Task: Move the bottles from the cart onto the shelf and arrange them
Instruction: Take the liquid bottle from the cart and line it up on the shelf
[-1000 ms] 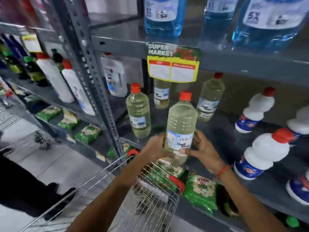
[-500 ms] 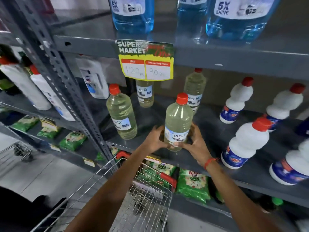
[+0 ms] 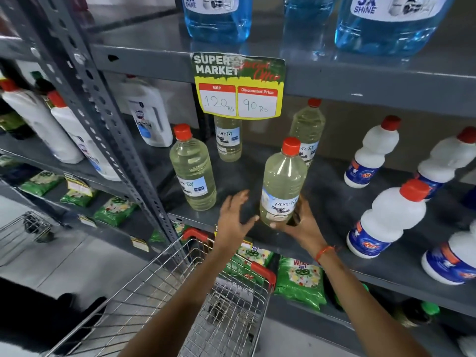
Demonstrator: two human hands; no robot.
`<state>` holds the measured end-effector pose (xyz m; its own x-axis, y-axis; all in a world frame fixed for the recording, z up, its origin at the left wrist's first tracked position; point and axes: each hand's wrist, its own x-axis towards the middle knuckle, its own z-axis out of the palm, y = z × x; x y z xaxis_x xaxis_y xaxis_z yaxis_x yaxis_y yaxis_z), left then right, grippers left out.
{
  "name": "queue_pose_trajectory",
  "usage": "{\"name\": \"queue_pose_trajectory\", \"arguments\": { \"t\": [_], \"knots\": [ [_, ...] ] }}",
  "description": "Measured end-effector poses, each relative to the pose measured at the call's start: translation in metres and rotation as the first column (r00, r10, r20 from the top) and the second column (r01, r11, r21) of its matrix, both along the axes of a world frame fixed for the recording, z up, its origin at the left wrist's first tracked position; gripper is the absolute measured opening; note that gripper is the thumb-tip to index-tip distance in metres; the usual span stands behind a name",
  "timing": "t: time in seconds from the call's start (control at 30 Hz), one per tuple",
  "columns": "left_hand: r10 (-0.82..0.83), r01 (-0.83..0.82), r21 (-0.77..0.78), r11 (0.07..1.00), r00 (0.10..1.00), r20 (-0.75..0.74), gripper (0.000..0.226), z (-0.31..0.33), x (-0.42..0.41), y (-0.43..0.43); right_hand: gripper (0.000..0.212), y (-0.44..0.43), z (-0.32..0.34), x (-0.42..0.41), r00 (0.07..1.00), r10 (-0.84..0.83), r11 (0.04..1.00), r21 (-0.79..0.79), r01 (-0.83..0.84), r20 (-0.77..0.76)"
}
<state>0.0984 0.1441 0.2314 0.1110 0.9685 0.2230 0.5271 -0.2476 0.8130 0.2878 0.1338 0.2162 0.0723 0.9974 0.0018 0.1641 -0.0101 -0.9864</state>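
Note:
A clear bottle of pale yellow liquid with a red cap (image 3: pixel 282 184) stands upright near the front of the grey shelf (image 3: pixel 334 202). My right hand (image 3: pixel 300 226) wraps the bottle's base from the right. My left hand (image 3: pixel 235 215) is off the bottle, fingers spread, just left of it. Three like bottles stand on the same shelf: one at front left (image 3: pixel 193 171), one behind under the price sign (image 3: pixel 228 140), one at the back (image 3: pixel 307 127). The wire cart (image 3: pixel 180 300) sits below my arms, and no bottle shows in it.
White bottles with red caps (image 3: pixel 386 217) fill the shelf's right side. Blue liquid jugs (image 3: pixel 219 19) stand on the shelf above. A price sign (image 3: pixel 238 86) hangs from that shelf's edge. Green packets (image 3: pixel 298 282) lie on the lower shelf. A perforated upright post (image 3: pixel 103 119) stands at left.
The bottle has gone from held above the cart to standing on the shelf. My left hand has let go of it and opened; my right hand stays on the base.

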Motion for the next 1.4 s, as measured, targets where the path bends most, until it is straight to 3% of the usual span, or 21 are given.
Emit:
{"name": "queue_pose_trajectory", "arguments": {
  "t": [0.07, 0.13, 0.2, 0.33, 0.47, 0.73, 1.4],
  "knots": [
    [0.265, -0.274, 0.06, 0.96, 0.957, 0.118, 0.057, -0.004, -0.014, -0.02, 0.088, 0.001, -0.007, -0.008, 0.998, -0.054, 0.998, -0.008, 0.054, 0.033],
    [0.46, -0.48, 0.047, 0.876, 0.861, 0.216, 0.069, -0.008, -0.033, -0.022, 0.08, 0.001, -0.01, -0.016, 0.99, -0.132, 0.991, 0.004, 0.132, 0.042],
    [0.554, -0.567, -0.014, 0.824, 0.799, 0.234, 0.088, -0.014, -0.053, -0.009, 0.073, 0.0, -0.01, -0.022, 0.979, -0.192, 0.981, 0.023, 0.191, 0.065],
    [0.468, -0.456, -0.105, 0.884, 0.863, 0.192, 0.104, -0.018, -0.078, 0.024, 0.066, -0.003, -0.011, -0.025, 0.962, -0.238, 0.971, 0.045, 0.234, 0.132],
    [0.407, -0.387, -0.141, 0.911, 0.9, 0.156, 0.079, -0.019, -0.087, 0.04, 0.063, -0.003, -0.011, -0.027, 0.95, -0.266, 0.964, 0.049, 0.262, 0.164],
    [0.383, -0.37, -0.109, 0.923, 0.91, 0.159, 0.076, -0.025, -0.092, 0.045, 0.071, -0.003, -0.014, -0.025, 0.934, -0.277, 0.961, 0.071, 0.268, 0.226],
    [0.387, -0.377, -0.093, 0.922, 0.911, 0.141, 0.072, -0.029, -0.095, 0.051, 0.071, -0.004, -0.012, -0.024, 0.938, -0.284, 0.959, 0.07, 0.276, 0.2]
  ]
}}
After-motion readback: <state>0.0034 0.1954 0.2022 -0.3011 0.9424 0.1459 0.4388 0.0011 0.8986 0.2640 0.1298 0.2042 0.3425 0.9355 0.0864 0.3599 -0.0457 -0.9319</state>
